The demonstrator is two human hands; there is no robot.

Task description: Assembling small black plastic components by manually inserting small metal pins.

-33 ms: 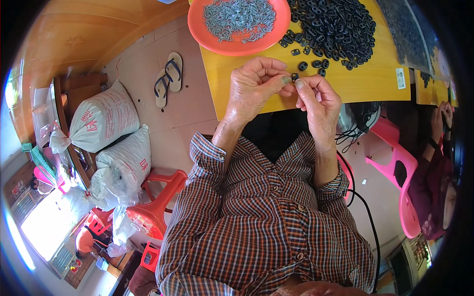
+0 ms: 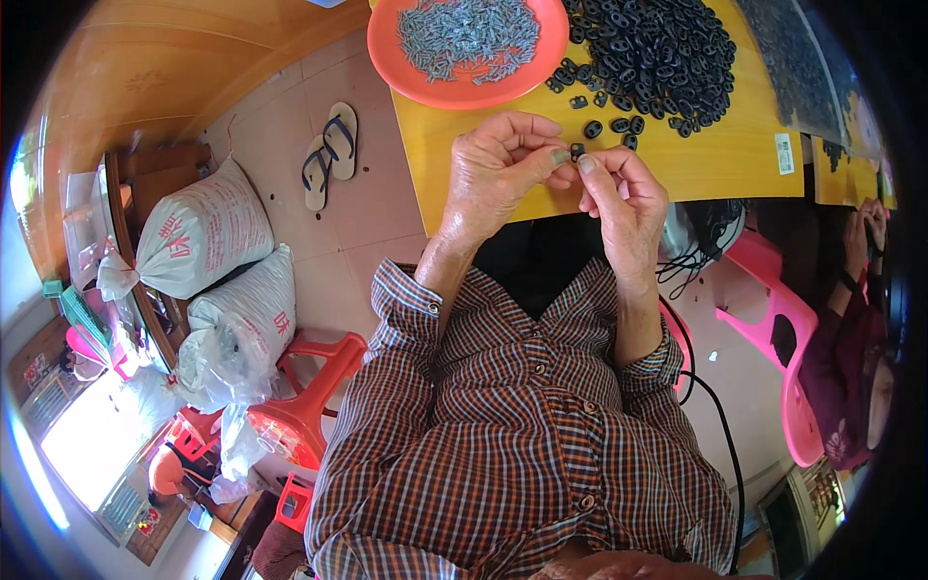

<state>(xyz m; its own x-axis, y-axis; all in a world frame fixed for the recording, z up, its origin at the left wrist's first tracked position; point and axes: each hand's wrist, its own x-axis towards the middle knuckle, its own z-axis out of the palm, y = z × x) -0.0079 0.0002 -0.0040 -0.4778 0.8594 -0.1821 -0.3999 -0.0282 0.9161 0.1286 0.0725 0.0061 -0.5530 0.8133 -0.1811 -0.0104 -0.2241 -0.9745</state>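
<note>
Over the near edge of the yellow table [image 2: 735, 172], both hands meet fingertip to fingertip at one small black plastic piece [image 2: 578, 151]. My left hand [image 2: 495, 176] pinches it from the left with thumb and fingers. From the other side, the thumb and fingers of my right hand [image 2: 624, 193] close on it. Whether a metal part is also between the fingertips is too small to tell. Just beyond lie several loose black pieces [image 2: 593, 129], oval with holes, beside a large pile [image 2: 657, 58] of the same kind.
An orange-red plate [image 2: 387, 58] at the far left of the table holds many thin silvery metal pieces [image 2: 469, 39]. Full white sacks [image 2: 208, 227], a red stool [image 2: 329, 372] and slippers [image 2: 338, 145] are on the left. Another person's hands [image 2: 860, 237] and a pink chair [image 2: 773, 290] are at right.
</note>
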